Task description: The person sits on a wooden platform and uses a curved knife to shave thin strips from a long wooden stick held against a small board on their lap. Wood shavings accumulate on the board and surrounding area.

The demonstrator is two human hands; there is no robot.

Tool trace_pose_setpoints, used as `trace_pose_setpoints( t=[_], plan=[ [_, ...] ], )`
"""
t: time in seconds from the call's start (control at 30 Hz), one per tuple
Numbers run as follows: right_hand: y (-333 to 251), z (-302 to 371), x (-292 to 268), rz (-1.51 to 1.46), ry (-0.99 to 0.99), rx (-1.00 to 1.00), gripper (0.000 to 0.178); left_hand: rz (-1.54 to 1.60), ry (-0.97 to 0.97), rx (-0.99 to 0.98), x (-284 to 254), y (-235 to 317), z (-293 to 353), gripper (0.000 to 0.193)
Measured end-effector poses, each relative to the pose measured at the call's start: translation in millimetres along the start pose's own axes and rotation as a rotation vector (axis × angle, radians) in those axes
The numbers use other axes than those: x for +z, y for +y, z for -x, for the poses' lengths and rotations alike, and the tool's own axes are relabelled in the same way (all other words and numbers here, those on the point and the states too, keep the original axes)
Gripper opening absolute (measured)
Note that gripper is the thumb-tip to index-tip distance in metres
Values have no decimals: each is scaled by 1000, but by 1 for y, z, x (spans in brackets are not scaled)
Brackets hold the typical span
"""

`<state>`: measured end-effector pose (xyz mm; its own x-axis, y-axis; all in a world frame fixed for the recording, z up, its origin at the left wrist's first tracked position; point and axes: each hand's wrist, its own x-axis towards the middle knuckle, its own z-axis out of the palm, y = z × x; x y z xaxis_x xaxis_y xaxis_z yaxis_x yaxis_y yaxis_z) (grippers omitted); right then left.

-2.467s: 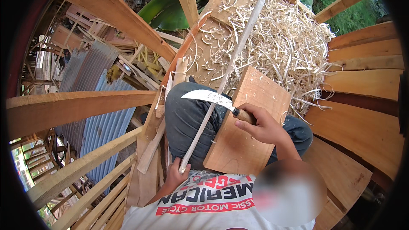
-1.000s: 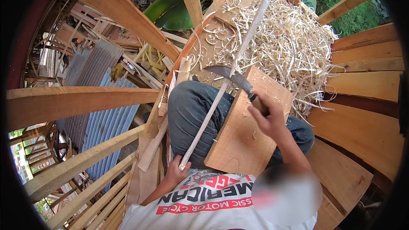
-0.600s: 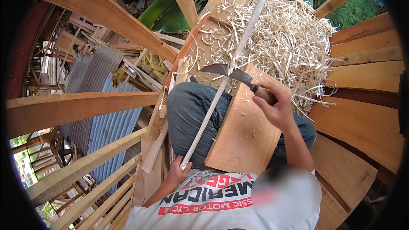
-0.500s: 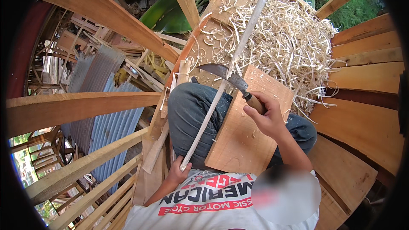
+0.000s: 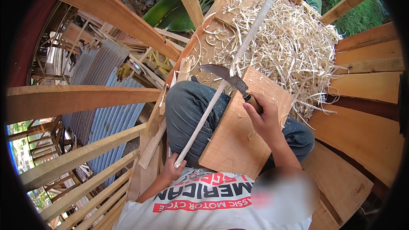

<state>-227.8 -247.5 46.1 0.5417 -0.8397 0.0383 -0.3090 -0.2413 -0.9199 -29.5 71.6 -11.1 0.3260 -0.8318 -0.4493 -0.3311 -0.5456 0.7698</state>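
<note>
My right hand (image 5: 265, 114) is closed round the wooden handle of a sickle (image 5: 225, 76), whose curved dark blade points left and lies across a long pale wooden stick (image 5: 202, 128). The stick slants from beside my left hip up to the far end of the platform. At its near end, my left hand (image 5: 172, 167) grips it with fingers wrapped round. Beneath my right forearm, a flat wooden board (image 5: 238, 138) rests across my lap. A small whitish lump, likely a curled shaving, shows on the stick at the blade.
A heap of thin curled wood shavings (image 5: 285, 47) covers the platform (image 5: 200, 61) ahead. Wooden slats (image 5: 366, 85) rise on the right, and rails (image 5: 85, 102) fence the left. Beyond them lie corrugated metal sheets (image 5: 113, 119) and scrap wood. Large green leaves (image 5: 170, 17) stand at the far side.
The stick's near end and my left hand have shifted slightly down and left. A whitish lump now shows on the stick at the blade. The sickle stays nearly in place.
</note>
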Motion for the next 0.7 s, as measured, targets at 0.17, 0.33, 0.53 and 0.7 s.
trace_pose_setpoints(
  t=[0.17,0.33,0.53,0.7],
  plan=[
    [6,-6,-14,-209,-49,169,25,-19,25,-18,2,4,2,24],
    [-4,-1,-18,-183,-683,123,24,-16,17,-26,0,6,3,24],
    [-6,-2,-17,-492,-327,401,21,-35,34,-28,1,7,1,23],
    [2,-8,-26,-434,-222,312,21,-38,29,-18,0,7,2,24]
  ],
)
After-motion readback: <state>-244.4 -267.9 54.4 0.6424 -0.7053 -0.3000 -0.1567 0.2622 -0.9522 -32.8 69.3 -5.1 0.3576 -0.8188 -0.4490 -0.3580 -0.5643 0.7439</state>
